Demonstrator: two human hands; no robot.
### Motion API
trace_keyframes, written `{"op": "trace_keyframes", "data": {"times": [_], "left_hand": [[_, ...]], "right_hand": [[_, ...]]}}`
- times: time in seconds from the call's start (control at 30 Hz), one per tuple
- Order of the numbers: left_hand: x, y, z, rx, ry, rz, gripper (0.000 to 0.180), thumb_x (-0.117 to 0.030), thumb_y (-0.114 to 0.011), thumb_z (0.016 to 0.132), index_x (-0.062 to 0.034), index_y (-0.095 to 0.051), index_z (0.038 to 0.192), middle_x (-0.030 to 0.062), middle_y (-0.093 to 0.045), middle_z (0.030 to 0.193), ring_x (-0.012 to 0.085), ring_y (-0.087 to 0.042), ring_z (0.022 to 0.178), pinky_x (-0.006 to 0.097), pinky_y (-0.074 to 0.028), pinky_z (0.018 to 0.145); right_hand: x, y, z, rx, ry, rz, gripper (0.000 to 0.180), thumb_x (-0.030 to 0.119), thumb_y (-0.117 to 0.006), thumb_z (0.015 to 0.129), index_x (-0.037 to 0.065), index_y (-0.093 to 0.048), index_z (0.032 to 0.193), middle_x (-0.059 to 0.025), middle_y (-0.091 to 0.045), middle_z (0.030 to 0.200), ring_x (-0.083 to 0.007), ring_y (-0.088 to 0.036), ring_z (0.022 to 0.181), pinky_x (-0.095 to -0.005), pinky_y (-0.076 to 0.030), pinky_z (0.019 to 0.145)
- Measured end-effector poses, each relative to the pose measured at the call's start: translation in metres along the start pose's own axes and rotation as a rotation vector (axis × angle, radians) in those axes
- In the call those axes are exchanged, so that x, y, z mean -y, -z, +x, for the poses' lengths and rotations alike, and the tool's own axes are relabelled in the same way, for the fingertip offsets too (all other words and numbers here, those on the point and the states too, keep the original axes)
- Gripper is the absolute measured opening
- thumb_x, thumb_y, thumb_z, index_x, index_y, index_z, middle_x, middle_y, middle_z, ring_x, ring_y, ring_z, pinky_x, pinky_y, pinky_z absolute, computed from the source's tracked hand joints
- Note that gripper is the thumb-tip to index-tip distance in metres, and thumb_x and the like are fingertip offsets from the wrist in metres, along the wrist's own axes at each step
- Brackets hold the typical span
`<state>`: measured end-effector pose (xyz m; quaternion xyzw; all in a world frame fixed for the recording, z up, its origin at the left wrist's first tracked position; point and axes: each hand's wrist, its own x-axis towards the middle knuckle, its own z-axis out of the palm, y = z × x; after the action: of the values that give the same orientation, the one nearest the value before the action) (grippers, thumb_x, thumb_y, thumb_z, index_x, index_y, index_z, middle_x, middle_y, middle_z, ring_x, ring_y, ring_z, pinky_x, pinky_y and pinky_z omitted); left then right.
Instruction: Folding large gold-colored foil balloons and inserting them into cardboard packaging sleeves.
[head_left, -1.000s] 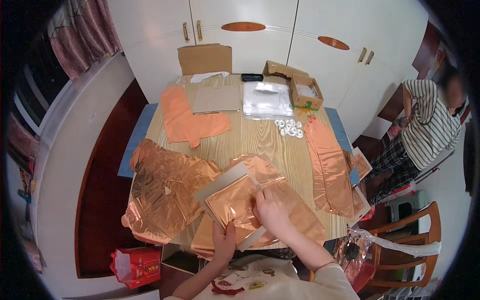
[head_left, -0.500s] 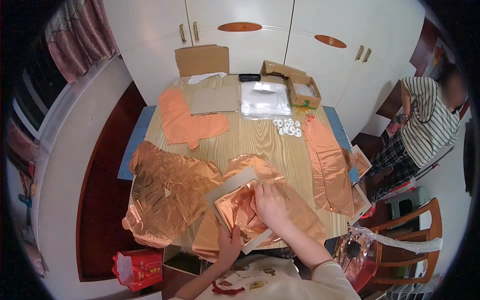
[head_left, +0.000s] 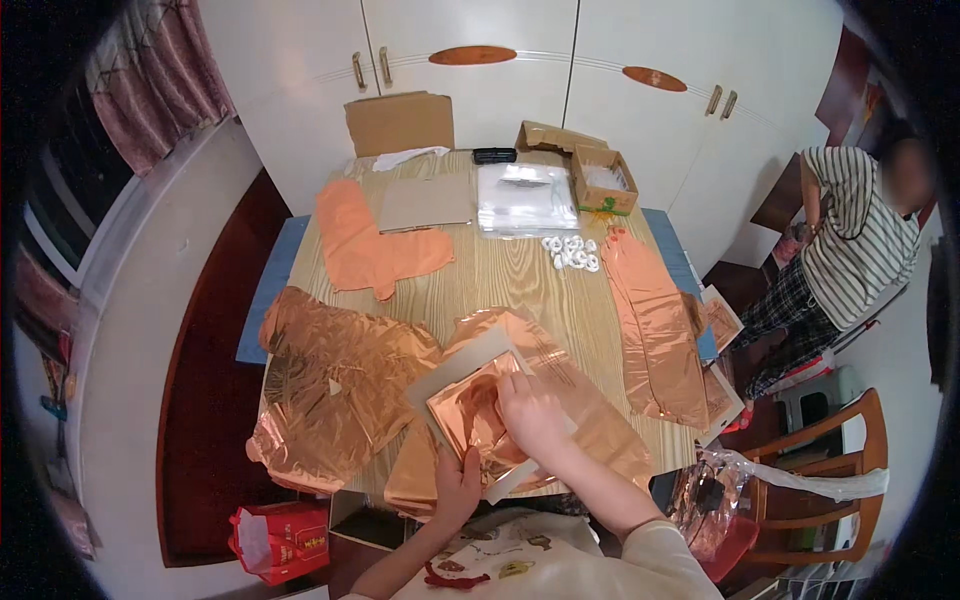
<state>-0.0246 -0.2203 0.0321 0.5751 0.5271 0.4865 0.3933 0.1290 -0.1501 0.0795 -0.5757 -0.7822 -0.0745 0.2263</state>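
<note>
A folded copper-coloured foil sheet (head_left: 478, 405) lies on a grey card (head_left: 425, 385), on top of a larger foil balloon-like piece (head_left: 595, 425) at the table's near edge. My left hand (head_left: 459, 485) grips the near left edge of the folded foil, thumb on top. My right hand (head_left: 532, 412) is closed on the foil's right side, with its fingertips bunched against the crumpled part. The fingers hide exactly what is pinched. To the left spreads another flat copper foil piece (head_left: 350, 390), wrinkled, with a small pale scrap on it.
Farther back lie an orange L-shaped foil piece (head_left: 370, 250), a grey card (head_left: 425, 203), clear plastic bags (head_left: 525, 205), white ribbon rolls (head_left: 570, 253) and a cardboard box (head_left: 605, 182). Long foil pieces (head_left: 655, 335) line the right edge. A person (head_left: 855, 240) stands at the right; a chair (head_left: 820, 480) is nearer.
My right hand has shifted slightly left and away from me, and the folded foil beneath its fingers has changed shape a little. My left hand stays at the near edge.
</note>
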Motion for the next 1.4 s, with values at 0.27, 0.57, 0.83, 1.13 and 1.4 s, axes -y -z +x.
{"op": "trace_keyframes", "data": {"times": [0.27, 0.57, 0.83, 1.13, 1.4], "left_hand": [[0.008, -0.008, 0.002, 0.000, 0.009, -0.114, 0.035, -0.008, -0.044, 0.100, 0.0045, -0.045, 0.132, 0.0103, -0.056, 0.121, 0.0161, -0.053, 0.103, 0.030, -0.043, 0.088], [0.021, -0.018, -0.004, -0.088, 0.062, -0.189, 0.029, -0.009, -0.044, 0.101, 0.0015, -0.048, 0.127, 0.0021, -0.055, 0.099, 0.0049, -0.044, 0.077, 0.021, -0.039, 0.065], [0.015, -0.019, 0.001, -0.083, 0.152, -0.163, 0.036, -0.009, -0.041, 0.101, -0.0006, -0.040, 0.136, 0.0006, -0.053, 0.101, 0.0054, -0.041, 0.074, 0.021, -0.038, 0.064], [-0.003, -0.015, -0.020, 0.032, 0.649, -0.622, 0.028, -0.016, -0.045, 0.102, -0.0013, -0.049, 0.126, 0.0084, -0.059, 0.106, 0.0150, -0.060, 0.079, 0.028, -0.053, 0.071], [0.001, 0.008, -0.010, 0.259, 0.819, -0.724, 0.030, -0.016, -0.048, 0.101, -0.0026, -0.048, 0.128, 0.0099, -0.061, 0.116, 0.0204, -0.066, 0.098, 0.030, -0.059, 0.079]], "right_hand": [[0.009, 0.004, 0.003, -0.069, 0.049, 0.034, 0.014, 0.009, -0.063, 0.073, 0.005, -0.054, 0.083, -0.0087, -0.057, 0.081, -0.0222, -0.063, 0.076, -0.0313, -0.054, 0.059], [0.012, 0.004, -0.010, -0.068, 0.050, -0.043, 0.011, 0.012, -0.063, 0.077, 0.006, -0.054, 0.082, -0.0073, -0.055, 0.078, -0.0202, -0.062, 0.071, -0.0300, -0.052, 0.056], [0.020, 0.015, -0.005, -0.089, 0.060, 0.024, 0.016, 0.009, -0.061, 0.070, 0.007, -0.055, 0.085, -0.0044, -0.053, 0.076, -0.0176, -0.061, 0.071, -0.0282, -0.052, 0.053], [0.004, 0.008, -0.020, 0.021, 0.081, 0.002, 0.016, 0.010, -0.064, 0.069, 0.007, -0.056, 0.082, -0.0062, -0.055, 0.077, -0.0220, -0.060, 0.077, -0.0327, -0.053, 0.064], [-0.003, 0.003, -0.037, 0.057, 0.126, -0.015, 0.017, 0.013, -0.062, 0.070, 0.008, -0.059, 0.085, -0.0039, -0.056, 0.081, -0.0198, -0.060, 0.079, -0.0325, -0.052, 0.063]]}}
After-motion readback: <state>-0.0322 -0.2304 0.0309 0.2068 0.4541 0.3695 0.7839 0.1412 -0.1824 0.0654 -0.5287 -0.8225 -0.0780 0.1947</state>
